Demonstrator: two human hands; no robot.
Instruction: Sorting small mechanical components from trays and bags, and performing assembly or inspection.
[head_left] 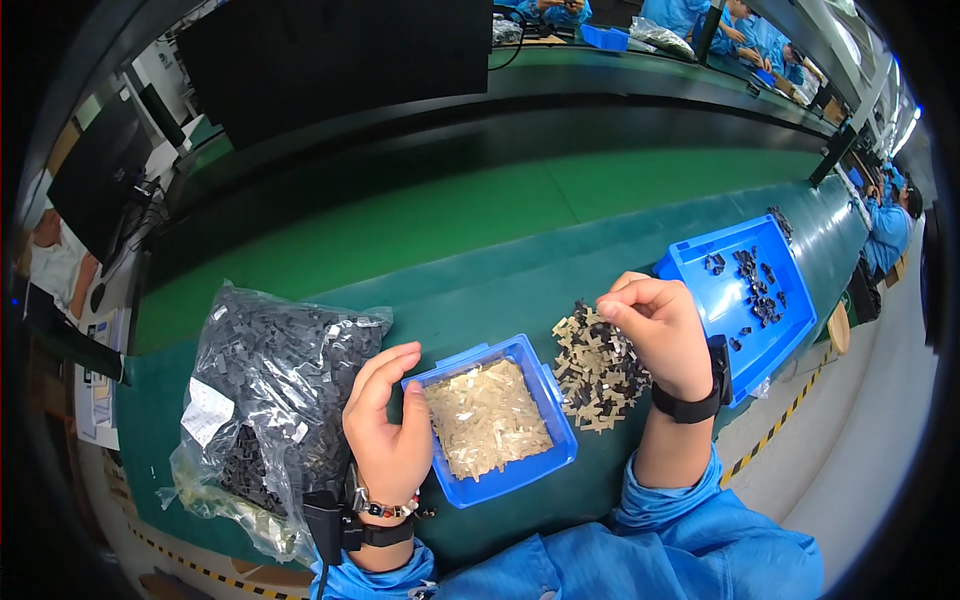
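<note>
My left hand (390,435) is open beside the small blue bin (512,486), its fingers stretched out and its thumb at the bin's left rim. Thin, shiny tan pieces (488,415) fill much of that bin. Right of it, a loose pile of small black and tan pieces (600,372) lies on the green table mat. Over the pile's far right edge, my right hand (660,330) is closed in a pinch, thumb against forefinger. Whatever sits between those fingertips is too small to make out. A clear plastic bag (310,350) full of dark grey pieces rests left of my left hand.
A larger blue tray (718,290) with scattered small black parts stands at the right, near the table's edge. A dark panel (330,70) rises at the back left. Beyond the green surface (500,200), several people in blue work at another bench.
</note>
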